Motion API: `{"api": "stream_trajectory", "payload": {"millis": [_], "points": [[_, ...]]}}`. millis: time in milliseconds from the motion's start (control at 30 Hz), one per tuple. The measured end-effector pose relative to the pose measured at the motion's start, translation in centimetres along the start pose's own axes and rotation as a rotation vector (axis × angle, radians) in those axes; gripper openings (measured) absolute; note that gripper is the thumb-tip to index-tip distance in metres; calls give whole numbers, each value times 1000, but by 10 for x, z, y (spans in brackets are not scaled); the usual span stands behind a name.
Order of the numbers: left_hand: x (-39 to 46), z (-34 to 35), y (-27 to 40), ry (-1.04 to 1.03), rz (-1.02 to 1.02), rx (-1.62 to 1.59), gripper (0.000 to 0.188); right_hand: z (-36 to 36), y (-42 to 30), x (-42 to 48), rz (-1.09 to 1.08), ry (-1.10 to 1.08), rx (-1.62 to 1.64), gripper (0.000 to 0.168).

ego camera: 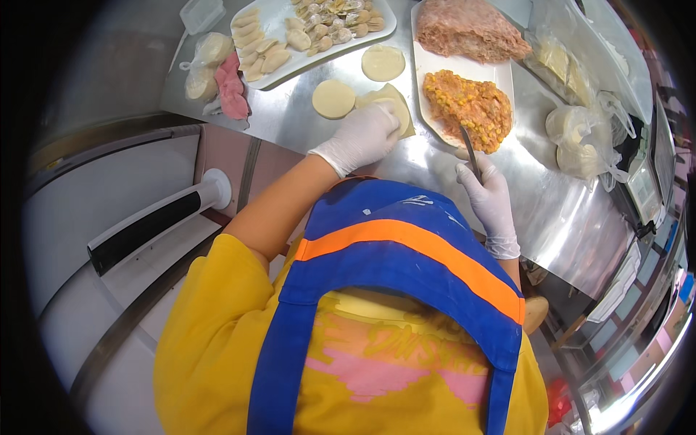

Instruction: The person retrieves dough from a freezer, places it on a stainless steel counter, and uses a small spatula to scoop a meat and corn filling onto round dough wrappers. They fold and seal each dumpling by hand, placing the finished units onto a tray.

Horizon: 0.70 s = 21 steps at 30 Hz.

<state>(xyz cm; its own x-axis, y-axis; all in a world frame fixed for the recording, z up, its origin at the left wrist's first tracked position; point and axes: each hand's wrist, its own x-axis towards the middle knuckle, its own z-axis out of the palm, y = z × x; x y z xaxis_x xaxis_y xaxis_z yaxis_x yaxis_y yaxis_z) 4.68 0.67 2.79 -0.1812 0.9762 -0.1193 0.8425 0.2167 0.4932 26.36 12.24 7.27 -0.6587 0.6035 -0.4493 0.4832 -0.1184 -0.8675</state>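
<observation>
My left hand (363, 133), in a white disposable glove, has its fingers curled over pale dough wrappers (402, 111) on the steel table, hiding part of them. Two round wrappers lie near it: one wrapper (333, 99) to its left and another wrapper (383, 62) farther back. In my gloved right hand (489, 196) is the handle of a thin metal utensil (468, 145). Its far end meets a mound of orange meat filling (470, 106) with yellow corn kernels, so its tip is hard to make out. This mound sits on a white tray (432, 119).
Ground meat (467, 30) fills the tray's far end. Another white tray (266, 81) holds many folded dumplings (274, 60). Bagged wrappers stand at left (204, 84) and right (579, 144), with a pink cloth (232, 87) by the left bags. The steel table's edge (272, 138) runs before me.
</observation>
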Motion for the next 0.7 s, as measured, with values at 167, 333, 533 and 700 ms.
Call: {"api": "stream_trajectory", "payload": {"millis": [167, 333, 533, 700], "points": [[-3, 10, 4, 59, 51, 81, 12, -2, -2, -2, 10, -19, -85, 32], [0, -8, -24, 279, -115, -806, 12, -12, 1, -9, -70, 51, -226, 33], [-12, -32, -39, 225, -296, -2045, 15, -43, -1, -21, -77, 123, -326, 25], [8, -12, 18, 59, -137, -1588, 15, -2, -42, -9, -6, 25, 112, 26]]}}
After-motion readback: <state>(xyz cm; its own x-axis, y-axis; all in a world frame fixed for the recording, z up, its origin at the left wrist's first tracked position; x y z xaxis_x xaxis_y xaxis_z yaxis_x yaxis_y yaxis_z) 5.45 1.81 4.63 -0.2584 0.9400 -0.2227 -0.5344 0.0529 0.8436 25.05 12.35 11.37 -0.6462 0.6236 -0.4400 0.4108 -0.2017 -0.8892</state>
